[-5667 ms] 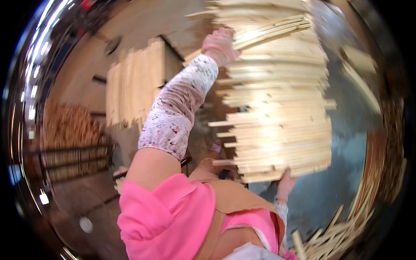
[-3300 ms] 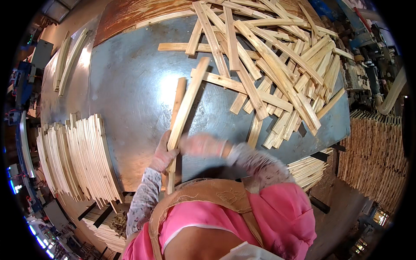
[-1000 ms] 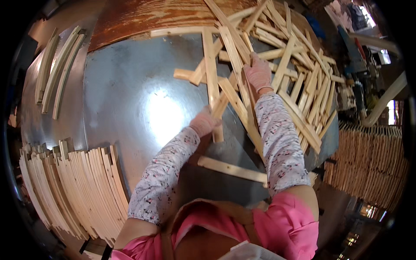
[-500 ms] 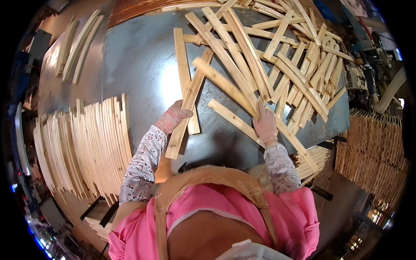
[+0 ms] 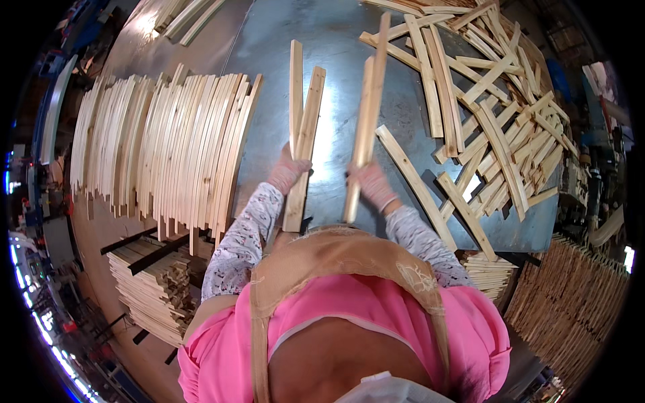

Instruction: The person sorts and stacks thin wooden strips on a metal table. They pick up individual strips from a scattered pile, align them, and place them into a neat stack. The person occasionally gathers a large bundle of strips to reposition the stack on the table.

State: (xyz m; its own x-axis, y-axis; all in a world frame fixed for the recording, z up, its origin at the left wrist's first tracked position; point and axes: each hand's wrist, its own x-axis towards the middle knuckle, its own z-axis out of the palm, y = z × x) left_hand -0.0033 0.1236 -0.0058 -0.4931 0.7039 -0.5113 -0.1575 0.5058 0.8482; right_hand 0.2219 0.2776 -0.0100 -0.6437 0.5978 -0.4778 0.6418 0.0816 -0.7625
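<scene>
In a pinkish glove, my left hand (image 5: 289,173) is closed round two wooden slats (image 5: 307,131), which lean together in a narrow V pointing away from me. To its right my right hand (image 5: 371,184), gloved too and slightly blurred, grips another pair of wooden slats (image 5: 368,114), one partly over the other. Both pairs stand out over the grey metal table (image 5: 269,87), a short gap between them. Left of my left hand is a long row of slats (image 5: 181,141) set side by side. Two loose slats (image 5: 418,181) lie right of my right hand.
A jumbled heap of slats (image 5: 514,134) covers the table's far right. A few slats (image 5: 191,20) lie at the far left. Below the table are stacked slats at the left (image 5: 144,285) and right (image 5: 487,275). Beyond the right edge stands a tall wood stack (image 5: 568,302).
My right hand has come leftward out of the heap and now holds two slats upright. My left hand has gathered a second slat beside its first. The view has turned toward the left row.
</scene>
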